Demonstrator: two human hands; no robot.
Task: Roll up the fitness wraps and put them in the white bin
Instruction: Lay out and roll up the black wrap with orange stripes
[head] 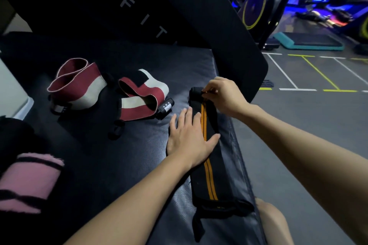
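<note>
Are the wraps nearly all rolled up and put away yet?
Not nearly. Nothing looks finished. The left hand presses flat on the black wrap with orange stripes, and the right hand pinches its far end, where the first turn is starting. Two red and white wraps lie loose on the black mat. The pink wrap also waits.

Place: a gym.
Upper right: an exercise bike [256,4] with a yellow-rimmed flywheel, and a teal step platform [310,42].
Right: grey floor [298,117] with white and yellow marked lines.
Centre: a black padded mat [123,151].
Top: an upright black pad [179,6] lettered "FIT".
</note>
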